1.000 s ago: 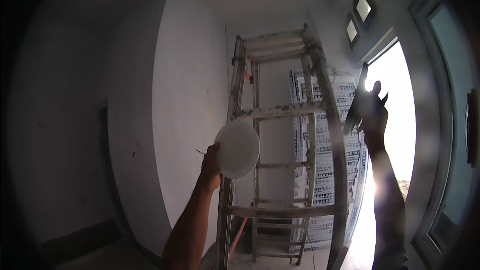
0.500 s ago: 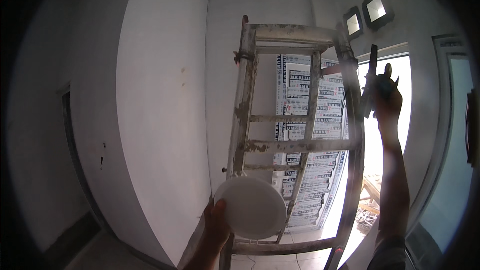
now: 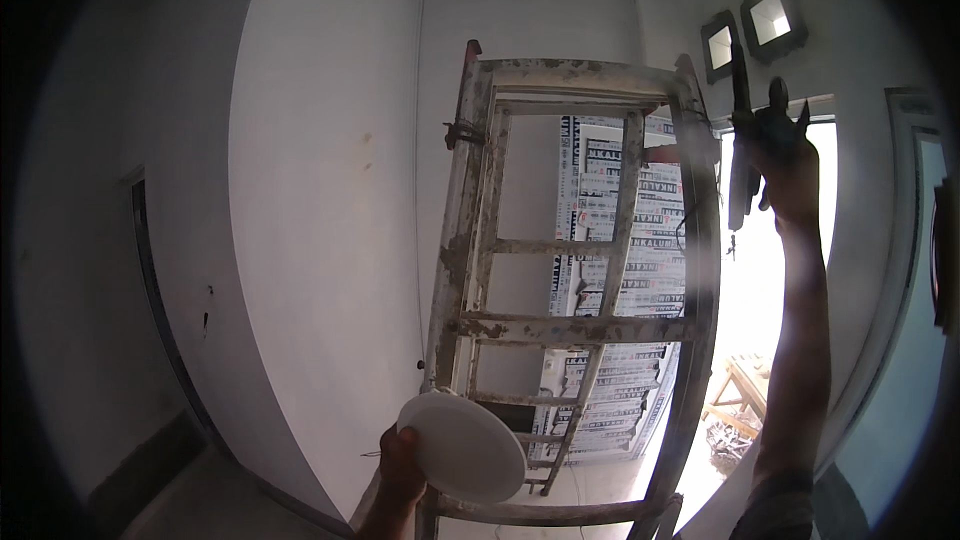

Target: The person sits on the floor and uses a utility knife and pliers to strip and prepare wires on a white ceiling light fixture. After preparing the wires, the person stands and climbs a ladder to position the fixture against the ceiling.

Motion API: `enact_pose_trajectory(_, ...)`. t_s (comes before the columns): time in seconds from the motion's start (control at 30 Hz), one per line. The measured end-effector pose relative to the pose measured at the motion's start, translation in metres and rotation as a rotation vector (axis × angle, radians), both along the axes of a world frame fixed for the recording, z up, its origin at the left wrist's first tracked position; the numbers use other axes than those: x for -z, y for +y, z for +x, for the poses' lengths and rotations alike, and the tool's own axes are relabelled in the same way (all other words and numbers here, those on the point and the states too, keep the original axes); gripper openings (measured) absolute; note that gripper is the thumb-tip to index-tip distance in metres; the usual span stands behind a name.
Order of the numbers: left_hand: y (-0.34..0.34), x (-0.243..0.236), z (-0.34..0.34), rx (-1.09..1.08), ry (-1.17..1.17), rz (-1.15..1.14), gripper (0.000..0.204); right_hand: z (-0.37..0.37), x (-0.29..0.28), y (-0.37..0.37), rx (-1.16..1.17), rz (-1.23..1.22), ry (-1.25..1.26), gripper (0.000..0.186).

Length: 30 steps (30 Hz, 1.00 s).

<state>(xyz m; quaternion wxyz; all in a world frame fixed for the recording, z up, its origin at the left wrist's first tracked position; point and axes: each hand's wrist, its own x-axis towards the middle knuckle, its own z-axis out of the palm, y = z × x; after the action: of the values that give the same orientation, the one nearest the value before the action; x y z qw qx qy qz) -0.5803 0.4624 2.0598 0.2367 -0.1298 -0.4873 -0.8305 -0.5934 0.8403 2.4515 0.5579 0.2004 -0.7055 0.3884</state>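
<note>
My left hand [image 3: 402, 465] grips the rim of a white round dish [image 3: 468, 448] at the lower middle, in front of the ladder's lower rungs. The dish is tilted, with its smooth, pale face toward me. Raised at the upper right, my right hand [image 3: 795, 175] is closed round a dark trowel [image 3: 740, 155]. The trowel's long flat blade shows edge-on and upright, mostly as a silhouette against the bright opening. A small clump hangs below the blade's lower end. Shadow hides most of my right fingers.
A worn, stained stepladder [image 3: 575, 328] stands right in front of me. Behind it, a panel wrapped in printed film [image 3: 640, 240] leans upright. Pale walls [image 3: 320, 170] rise at the left. Two square wall openings [image 3: 772, 18] sit above a bright doorway [image 3: 765, 290] at the right.
My right hand and the trowel have moved up and slightly right. The dish in my left hand has shifted down and left and tilted more. The ladder appears lower and shifted left in view.
</note>
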Motion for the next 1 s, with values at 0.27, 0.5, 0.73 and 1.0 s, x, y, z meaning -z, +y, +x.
enact_pose_trajectory(0.27, 0.038, -0.026, 0.021, 0.003, 0.063, 0.048, 0.071, -0.054, -0.123, 0.037, -0.044, 0.244, 0.149, 0.025)
enact_pose_trajectory(0.5, 0.036, -0.026, 0.021, -0.014, 0.033, -0.003, 0.073, -0.085, -0.188, 0.051, 0.057, 0.307, 0.139, 0.029)
enact_pose_trajectory(0.73, 0.031, -0.026, 0.012, 0.045, 0.027, 0.027, 0.077, -0.118, -0.179, 0.059, -0.541, 0.260, -0.167, 0.036)
enact_pose_trajectory(1.0, -0.048, 0.031, -0.046, 0.034, -0.081, -0.105, 0.073, -0.166, -0.134, -0.001, -0.450, 0.194, -0.130, 0.019)
